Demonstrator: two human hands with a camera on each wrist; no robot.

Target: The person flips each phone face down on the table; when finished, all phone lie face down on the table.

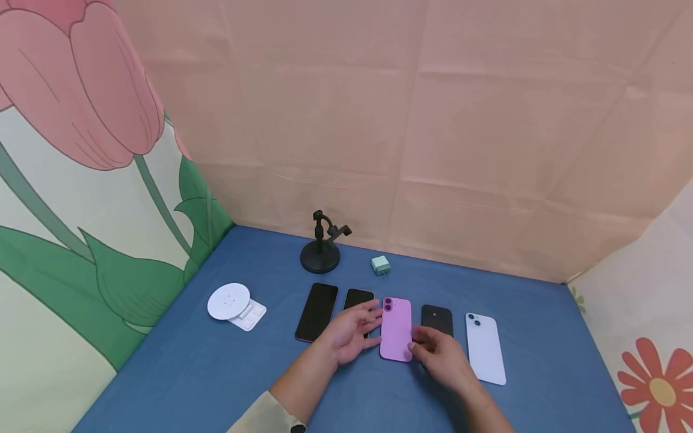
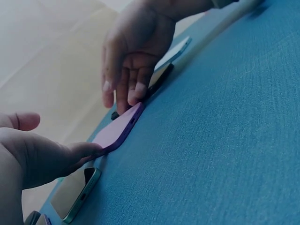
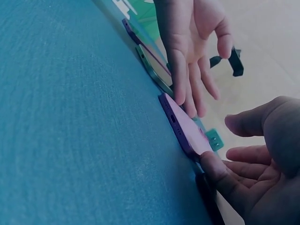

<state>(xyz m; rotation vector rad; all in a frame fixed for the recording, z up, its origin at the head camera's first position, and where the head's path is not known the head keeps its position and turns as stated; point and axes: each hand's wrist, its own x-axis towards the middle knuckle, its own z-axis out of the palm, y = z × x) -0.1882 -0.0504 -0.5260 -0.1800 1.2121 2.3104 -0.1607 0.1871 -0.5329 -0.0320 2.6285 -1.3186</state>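
A pink phone [image 1: 396, 329], back side up with its two camera lenses at the top, lies between my two hands. My left hand [image 1: 354, 334] has its fingers spread and fairly straight, with fingertips at the phone's left edge. At the opposite edge, my right hand [image 1: 440, 356] touches the lower right side with loosely bent fingers. Partly behind the left hand is a small dark-screened phone [image 1: 358, 297], whose green edge [image 2: 84, 197] shows in the left wrist view. A black phone [image 1: 437, 319] is partly covered by the right hand.
A larger black-screened phone [image 1: 316, 312] lies to the left, a white phone [image 1: 485, 349] to the right. Behind them stand a black stand [image 1: 320, 255] and a pale green plug adapter [image 1: 381, 265]. A white disc [image 1: 228, 301] overlaps a white tray-like piece [image 1: 251, 316] at far left.
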